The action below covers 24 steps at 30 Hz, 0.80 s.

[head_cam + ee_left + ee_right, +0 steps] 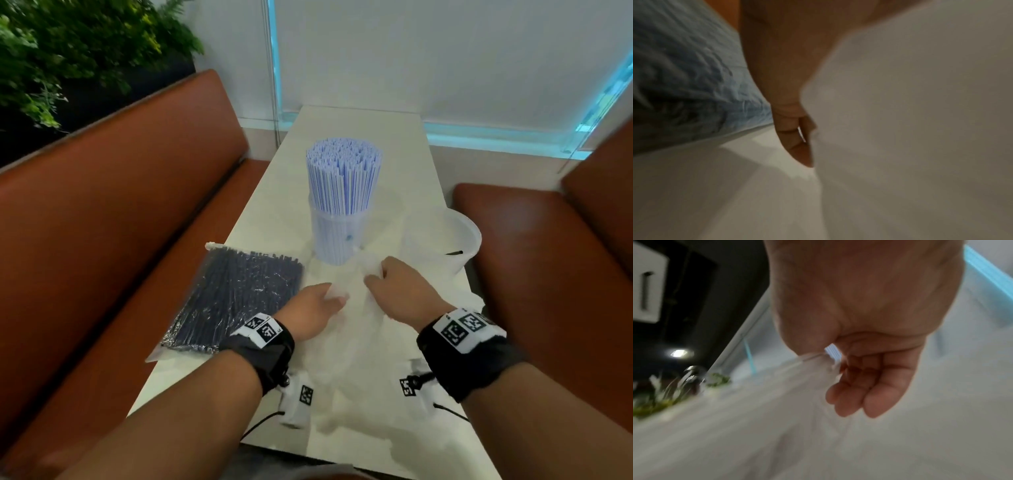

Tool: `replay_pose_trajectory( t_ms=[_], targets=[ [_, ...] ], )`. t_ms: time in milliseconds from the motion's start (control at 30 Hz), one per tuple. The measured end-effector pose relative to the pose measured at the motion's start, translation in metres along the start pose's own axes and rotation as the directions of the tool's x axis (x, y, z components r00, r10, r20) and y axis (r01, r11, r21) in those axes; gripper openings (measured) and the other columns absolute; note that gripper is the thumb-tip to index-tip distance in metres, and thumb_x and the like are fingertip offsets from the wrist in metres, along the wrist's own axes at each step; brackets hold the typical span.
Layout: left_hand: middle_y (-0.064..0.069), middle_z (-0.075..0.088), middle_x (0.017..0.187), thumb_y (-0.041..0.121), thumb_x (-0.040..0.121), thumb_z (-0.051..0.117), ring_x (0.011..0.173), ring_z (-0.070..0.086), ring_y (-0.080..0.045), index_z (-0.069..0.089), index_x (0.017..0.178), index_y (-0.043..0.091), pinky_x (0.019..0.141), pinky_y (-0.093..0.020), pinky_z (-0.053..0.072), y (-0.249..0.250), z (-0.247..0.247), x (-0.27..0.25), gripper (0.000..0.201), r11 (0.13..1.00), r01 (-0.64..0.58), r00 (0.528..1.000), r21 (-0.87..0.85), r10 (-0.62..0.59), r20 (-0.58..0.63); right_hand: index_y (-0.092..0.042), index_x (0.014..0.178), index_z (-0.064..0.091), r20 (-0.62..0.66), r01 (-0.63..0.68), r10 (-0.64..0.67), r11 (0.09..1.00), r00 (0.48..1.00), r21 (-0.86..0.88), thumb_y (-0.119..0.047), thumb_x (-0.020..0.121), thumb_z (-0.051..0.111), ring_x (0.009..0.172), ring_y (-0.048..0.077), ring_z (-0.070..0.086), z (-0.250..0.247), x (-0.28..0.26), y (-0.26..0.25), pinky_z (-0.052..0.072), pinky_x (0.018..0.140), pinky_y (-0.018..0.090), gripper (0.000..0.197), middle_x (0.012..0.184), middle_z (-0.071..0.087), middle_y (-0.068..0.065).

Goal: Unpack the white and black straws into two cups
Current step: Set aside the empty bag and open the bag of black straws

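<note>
White straws with blue stripes (pixel 343 174) stand packed in a clear cup (pixel 337 236) at the table's middle. A second clear cup (pixel 457 236) stands empty at the right edge. A sealed pack of black straws (pixel 236 299) lies flat on the left. Between my hands lies a crumpled clear plastic bag (pixel 359 342). My left hand (pixel 323 299) pinches its near-left edge, and my right hand (pixel 383 274) pinches its far edge close to the full cup. In the right wrist view the right hand (pixel 857 386) has curled fingers with the bag's edge (pixel 813 356) at the thumb.
The narrow white table (pixel 342 137) runs away from me between two orange-brown benches (pixel 120 205). A window wall closes the far end. Green plants (pixel 68 44) stand behind the left bench.
</note>
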<state>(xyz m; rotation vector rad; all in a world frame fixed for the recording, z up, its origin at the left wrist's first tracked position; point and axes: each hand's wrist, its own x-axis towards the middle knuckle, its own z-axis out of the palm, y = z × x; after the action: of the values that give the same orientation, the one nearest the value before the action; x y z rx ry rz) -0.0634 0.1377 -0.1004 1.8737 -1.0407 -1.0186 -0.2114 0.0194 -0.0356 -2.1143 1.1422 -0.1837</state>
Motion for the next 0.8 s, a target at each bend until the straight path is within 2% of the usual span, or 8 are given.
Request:
replay_pose_trajectory(
  t_ms=[100,200,300,433,500,600,733,800],
  targets=[
    [0.008,0.065,0.069,0.044,0.096,0.061,0.058,0.057,-0.010,0.069,0.095,0.021,0.055,-0.025,0.049,0.021,-0.010,-0.009,0.025,0.996,-0.088,0.996,0.004,0.088,0.009,-0.019,0.081,0.056,-0.143,-0.010,0.002,0.998,0.990,-0.055,-0.079,0.080,0.039,0.074,0.018,0.060,-0.016,-0.006,-0.006,0.043,0.066,0.038,0.063,0.077,0.062,-0.001],
    [0.008,0.076,0.090,0.046,0.094,0.065,0.079,0.071,-0.012,0.074,0.100,0.028,0.077,-0.032,0.057,0.037,-0.025,-0.014,0.021,0.982,-0.159,0.986,0.101,0.153,0.060,-0.009,0.097,0.066,-0.049,-0.059,0.066,0.988,0.997,0.140,-0.064,0.090,0.049,0.077,0.025,0.069,-0.032,-0.012,-0.011,0.058,0.068,0.038,0.058,0.090,0.071,0.010],
    [0.013,0.076,0.103,0.047,0.092,0.068,0.099,0.070,-0.011,0.075,0.100,0.033,0.096,-0.038,0.054,0.049,-0.036,-0.019,0.018,0.952,-0.215,0.976,0.216,0.204,0.076,-0.016,0.100,0.065,-0.037,-0.116,0.132,0.949,0.991,0.292,-0.062,0.089,0.053,0.075,0.018,0.068,-0.041,-0.016,-0.017,0.052,0.058,0.028,0.049,0.096,0.070,0.002],
    [0.015,0.069,0.074,0.039,0.090,0.074,0.072,0.064,-0.004,0.068,0.071,0.032,0.072,-0.023,0.050,0.067,-0.042,-0.025,0.021,0.915,-0.297,0.954,0.272,0.275,0.117,-0.027,0.104,0.068,0.052,-0.074,0.062,0.962,0.997,0.263,-0.052,0.088,0.065,0.078,0.013,0.069,-0.054,-0.020,-0.025,0.050,0.054,0.025,0.030,0.095,0.072,-0.007],
    [0.020,0.070,0.087,0.043,0.087,0.076,0.081,0.063,0.000,0.073,0.090,0.039,0.073,-0.019,0.046,0.074,-0.048,-0.028,0.005,0.905,-0.289,0.957,0.310,0.269,0.108,-0.021,0.093,0.071,0.055,-0.063,0.051,0.964,0.997,0.258,-0.035,0.087,0.072,0.073,0.014,0.069,-0.060,-0.019,-0.024,0.053,0.055,0.025,0.015,0.087,0.073,-0.003],
    [0.011,0.070,0.117,0.048,0.083,0.074,0.106,0.066,-0.012,0.068,0.121,0.031,0.094,-0.033,0.052,0.069,-0.057,-0.035,0.042,0.955,-0.160,0.987,0.250,0.157,0.034,-0.009,0.097,0.068,-0.081,-0.038,0.080,0.907,0.993,0.420,-0.015,0.088,0.069,0.082,0.022,0.070,-0.073,-0.019,-0.020,0.058,0.059,0.030,0.010,0.098,0.071,0.011],
    [-0.012,0.076,0.098,0.032,0.091,0.067,0.075,0.072,-0.028,0.067,0.115,0.015,0.061,-0.033,0.058,0.050,-0.068,-0.054,0.030,0.989,0.147,0.944,0.023,-0.147,0.297,-0.001,0.105,0.063,-0.154,-0.067,0.152,0.888,0.976,0.455,-0.010,0.090,0.064,0.096,0.032,0.067,-0.084,-0.026,-0.010,0.062,0.067,0.042,0.018,0.108,0.066,0.016],
    [-0.026,0.072,0.103,0.022,0.099,0.060,0.069,0.072,-0.027,0.061,0.119,0.007,0.054,-0.030,0.055,0.048,-0.073,-0.059,0.025,0.984,0.166,0.942,0.063,-0.177,0.284,-0.002,0.095,0.060,-0.201,-0.074,0.106,0.984,0.974,0.162,-0.014,0.090,0.063,0.089,0.030,0.062,-0.089,-0.030,-0.005,0.058,0.067,0.039,0.014,0.099,0.060,0.013]
  ],
)
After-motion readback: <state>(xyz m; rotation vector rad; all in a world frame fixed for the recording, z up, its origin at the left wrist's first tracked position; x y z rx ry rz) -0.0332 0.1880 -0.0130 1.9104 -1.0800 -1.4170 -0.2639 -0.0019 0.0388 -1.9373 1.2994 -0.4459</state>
